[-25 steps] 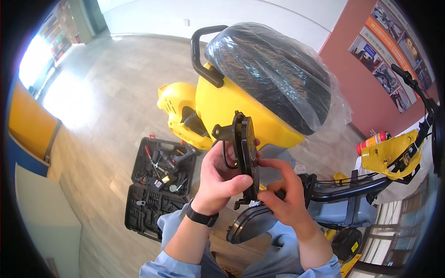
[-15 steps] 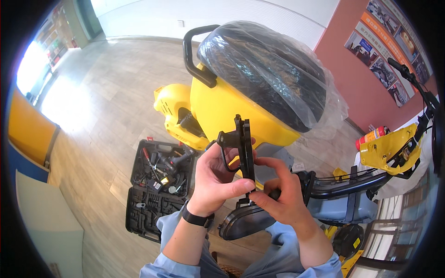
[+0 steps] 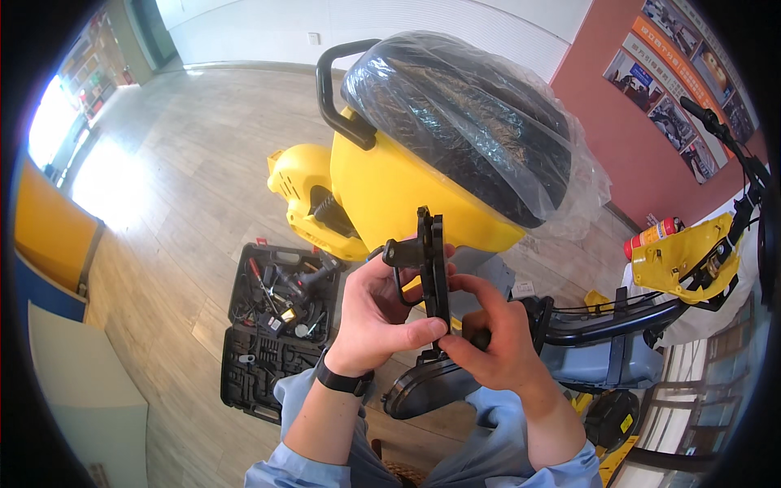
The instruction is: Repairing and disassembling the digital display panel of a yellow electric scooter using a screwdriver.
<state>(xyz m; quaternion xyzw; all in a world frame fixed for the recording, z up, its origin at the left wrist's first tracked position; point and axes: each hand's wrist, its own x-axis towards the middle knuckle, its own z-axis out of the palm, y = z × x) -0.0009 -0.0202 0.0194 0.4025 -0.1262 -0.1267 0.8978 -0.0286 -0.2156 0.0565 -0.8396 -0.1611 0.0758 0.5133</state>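
Note:
A long, narrow black bracket-like part point(image 3: 436, 281) stands nearly upright between my hands, with a round stub and a thin curved loop on its left side. My left hand point(image 3: 376, 317) is closed round its left side, thumb pressed on the lower end. From the other side my right hand point(image 3: 503, 340) pinches the lower end with thumb and bent fingers. Below my hands is a rounded black piece point(image 3: 431, 392) with a smooth face; whether it joins the bracket-like part is hidden. Straight ahead stands a yellow scooter body point(image 3: 390, 195), its black seat point(image 3: 472, 122) wrapped in clear plastic.
An opened black tool case point(image 3: 272, 358) with a drill and several hand tools lies on the floor at left. The scooter's black frame tube point(image 3: 610, 327) and handlebar point(image 3: 724, 134) extend at right, near a red fire extinguisher point(image 3: 655, 237). A yellow cover point(image 3: 305, 195) sits behind.
The bracket-like part has shifted very slightly down and to the right in the view. Both hands keep the same grip on it.

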